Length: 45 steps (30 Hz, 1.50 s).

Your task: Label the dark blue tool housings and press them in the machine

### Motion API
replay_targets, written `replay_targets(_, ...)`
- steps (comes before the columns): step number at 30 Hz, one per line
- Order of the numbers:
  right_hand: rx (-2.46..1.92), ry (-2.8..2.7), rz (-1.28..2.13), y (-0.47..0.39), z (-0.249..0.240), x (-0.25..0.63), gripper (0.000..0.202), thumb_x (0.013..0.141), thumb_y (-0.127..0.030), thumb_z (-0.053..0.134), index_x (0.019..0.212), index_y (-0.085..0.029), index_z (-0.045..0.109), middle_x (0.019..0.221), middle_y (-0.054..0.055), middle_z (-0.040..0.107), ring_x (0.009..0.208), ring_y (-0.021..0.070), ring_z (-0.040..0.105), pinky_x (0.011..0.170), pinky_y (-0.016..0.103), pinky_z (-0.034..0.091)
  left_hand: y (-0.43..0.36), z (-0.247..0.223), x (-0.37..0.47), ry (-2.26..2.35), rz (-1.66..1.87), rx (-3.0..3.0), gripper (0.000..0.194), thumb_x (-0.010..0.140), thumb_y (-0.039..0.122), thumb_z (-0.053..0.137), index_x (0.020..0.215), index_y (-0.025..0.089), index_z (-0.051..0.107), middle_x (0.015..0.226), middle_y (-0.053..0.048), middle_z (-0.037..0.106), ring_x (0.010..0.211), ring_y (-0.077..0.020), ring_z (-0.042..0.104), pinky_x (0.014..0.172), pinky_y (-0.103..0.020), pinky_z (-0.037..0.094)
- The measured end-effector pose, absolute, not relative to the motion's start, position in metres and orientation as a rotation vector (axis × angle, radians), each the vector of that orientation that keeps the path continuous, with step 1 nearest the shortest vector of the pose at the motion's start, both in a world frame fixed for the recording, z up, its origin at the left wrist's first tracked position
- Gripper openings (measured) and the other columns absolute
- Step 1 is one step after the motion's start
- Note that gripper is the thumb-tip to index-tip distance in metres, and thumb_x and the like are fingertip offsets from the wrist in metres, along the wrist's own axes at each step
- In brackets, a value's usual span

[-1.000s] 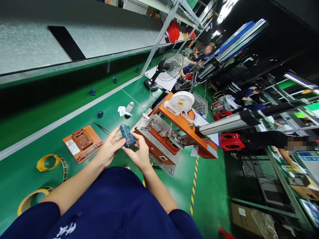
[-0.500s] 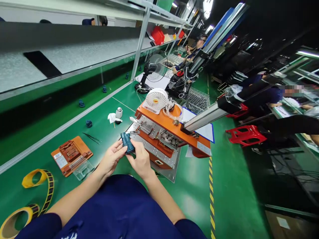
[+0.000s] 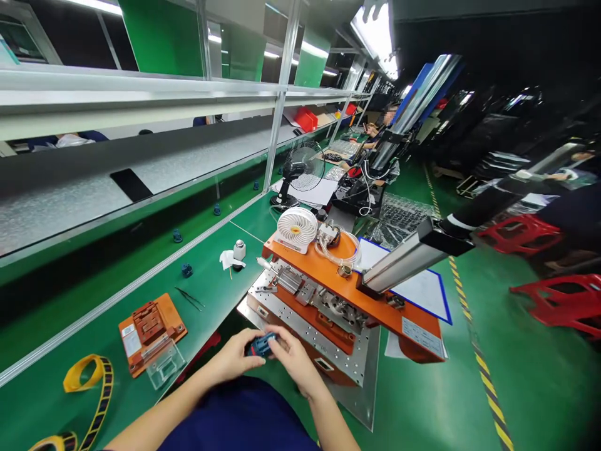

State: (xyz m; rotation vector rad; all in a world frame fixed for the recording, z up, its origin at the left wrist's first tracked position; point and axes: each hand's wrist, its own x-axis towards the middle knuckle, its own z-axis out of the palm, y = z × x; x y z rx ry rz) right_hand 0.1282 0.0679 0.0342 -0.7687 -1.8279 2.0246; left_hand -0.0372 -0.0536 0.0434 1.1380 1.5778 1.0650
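A small blue part (image 3: 263,345) sits directly between the hands, its long axis running roughly crosswise from one to the other. The left hand (image 3: 233,357) and right hand (image 3: 295,360) both grip it, neither clearly nearer. They hold it near the body, beyond the edge of the desk (image 3: 213,279), before the orange-and-metal machine (image 3: 303,313).

The left hand (image 3: 233,356) and right hand (image 3: 295,361) are holding a blue part (image 3: 263,345) between them, near an orange machine (image 3: 323,304).
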Motion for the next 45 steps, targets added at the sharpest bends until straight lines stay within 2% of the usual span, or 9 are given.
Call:
replay_targets(4,-0.838,-1.653,2.125,0.058,0.011,0.117,0.051,0.075,-0.063,0.077,0.104,-0.023,0.065,0.094,0.006,0.068,0.087,0.0249,0.067,0.074,0.039,0.055,-0.059,0.027,-0.04,1.703,0.999,1.134,0.05,0.072,0.028,0.075,0.12,0.021,0.062,0.117,-0.006,0.07,0.111,-0.0256,0.064,0.101,-0.035,0.046)
replay_targets(8,-0.912,-1.498,2.184,0.046,-0.001,0.102,0.056,0.066,-0.068,0.081,0.095,-0.023,0.063,0.09,0.004,0.065,0.085,0.0248,0.066,0.072,0.039,0.054,-0.063,0.017,-0.052,1.729,0.982,1.157,0.044,0.073,0.028,0.072,0.115,0.021,0.063,0.114,-0.005,0.071,0.107,-0.0249,0.065,0.097,-0.033,0.048)
replay_targets(12,-0.914,-1.528,2.179,0.039,-0.002,0.091,0.054,0.067,-0.064,0.082,0.095,-0.022,0.063,0.089,0.003,0.065,0.085,0.0224,0.063,0.071,0.035,0.052,-0.067,0.014,-0.06,1.803,0.932,1.188,0.048,0.068,0.023,0.073,0.116,0.023,0.065,0.119,-0.006,0.07,0.112,-0.0264,0.063,0.1,-0.034,0.046)
replay_targets(16,-0.921,-1.567,2.168,0.034,-0.003,0.085,0.052,0.069,-0.062,0.081,0.097,-0.022,0.064,0.089,0.004,0.065,0.083,0.0216,0.061,0.07,0.033,0.051,-0.071,0.015,-0.064,1.828,0.943,1.212,0.045,0.068,0.022,0.073,0.113,0.023,0.068,0.117,-0.006,0.07,0.111,-0.0262,0.064,0.099,-0.034,0.046)
replay_targets(21,-0.962,-1.534,2.144,0.027,-0.001,0.081,0.052,0.069,-0.063,0.081,0.096,-0.021,0.065,0.09,0.004,0.066,0.084,0.022,0.062,0.068,0.032,0.051,-0.075,0.02,-0.069,1.831,0.92,1.204,0.045,0.069,0.026,0.075,0.113,0.022,0.069,0.115,-0.006,0.071,0.109,-0.0262,0.065,0.097,-0.034,0.047)
replay_targets(29,-0.999,-1.561,2.193,0.018,0.001,0.083,0.05,0.074,-0.06,0.08,0.101,-0.021,0.064,0.097,0.006,0.065,0.09,0.0221,0.062,0.074,0.033,0.053,-0.084,0.023,-0.07,1.822,0.936,1.192,0.045,0.07,0.03,0.079,0.113,0.019,0.071,0.114,-0.008,0.072,0.106,-0.0258,0.065,0.093,-0.033,0.048)
replay_targets(37,-1.004,-1.622,2.207,0.014,0.002,0.084,0.05,0.076,-0.06,0.079,0.103,-0.021,0.064,0.1,0.006,0.066,0.092,0.0219,0.062,0.076,0.034,0.054,-0.093,0.02,-0.067,1.831,0.982,1.18,0.046,0.07,0.039,0.08,0.113,0.021,0.072,0.113,-0.008,0.072,0.104,-0.026,0.066,0.093,-0.035,0.048)
replay_targets(45,-1.012,-1.611,2.217,0.012,-0.008,0.088,0.05,0.075,-0.059,0.079,0.103,-0.021,0.064,0.098,0.006,0.067,0.091,0.0217,0.063,0.076,0.033,0.054,-0.097,0.02,-0.061,1.843,0.976,1.169,0.045,0.071,0.035,0.081,0.112,0.019,0.072,0.113,-0.009,0.072,0.104,-0.0259,0.066,0.091,-0.034,0.048)
